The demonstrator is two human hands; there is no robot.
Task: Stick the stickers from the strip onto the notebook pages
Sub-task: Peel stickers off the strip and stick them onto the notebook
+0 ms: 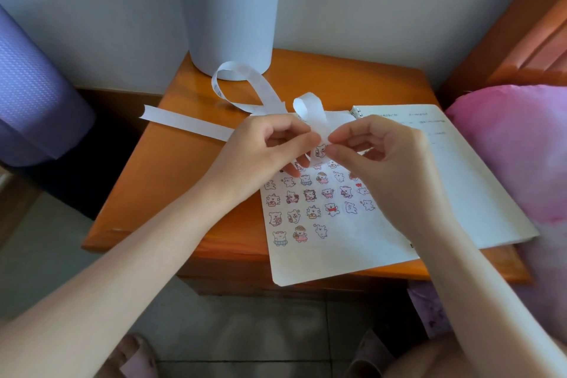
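An open ring-bound notebook [346, 252] lies on the wooden bedside table, its near corner hanging over the front edge. Its left page carries several rows of small cartoon bear stickers [313, 212]. A long white sticker strip [190, 124] curls in loops across the table's back and runs off its left side. My left hand [260, 153] pinches the strip just above the page. My right hand [380, 150] pinches the same strip's end with thumb and forefinger, right beside a bear sticker [320, 150] still on it. The two hands nearly touch.
A pale blue cylindrical bin [228, 12] stands at the back of the orange wooden table [171, 181]. A purple rolled mat [33, 95] is at the left, a pink pillow [515, 147] and a wooden bed frame at the right. Slippered feet show on the tiled floor below.
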